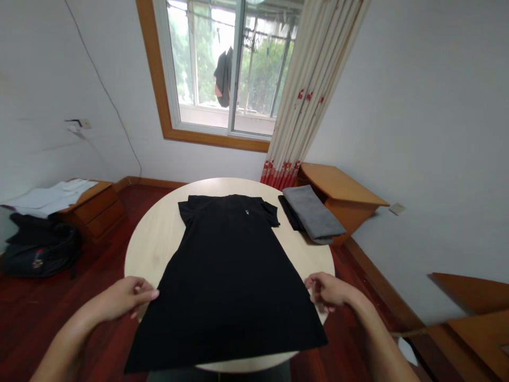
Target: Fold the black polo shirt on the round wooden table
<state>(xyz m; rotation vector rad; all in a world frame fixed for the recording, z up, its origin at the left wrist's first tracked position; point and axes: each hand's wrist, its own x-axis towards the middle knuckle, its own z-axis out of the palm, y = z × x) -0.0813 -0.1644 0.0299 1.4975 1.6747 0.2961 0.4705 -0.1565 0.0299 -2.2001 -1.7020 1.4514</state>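
Bench (151,244): round and pale, with a window (230,69) beyond it at twelve on my feed.
Black shirt (234,276): spread across the middle — sleeves toward twelve, hem past the rim at six.
Left hand (127,294): between eight and nine, narrow, at the shirt's edge; I cannot tell whether it grips.
Right hand (329,289): between three and four, fingers curled at the opposite edge — grip equally unclear to me.
Folded cloths (312,212): at two, grey over black.

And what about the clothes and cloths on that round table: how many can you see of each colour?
Grey: 1 (grey folded cloth)
Black: 2 (spread-out shirt; black folded cloth poking out from under the grey one)
Total: 3 in sight; the pile may hide more.
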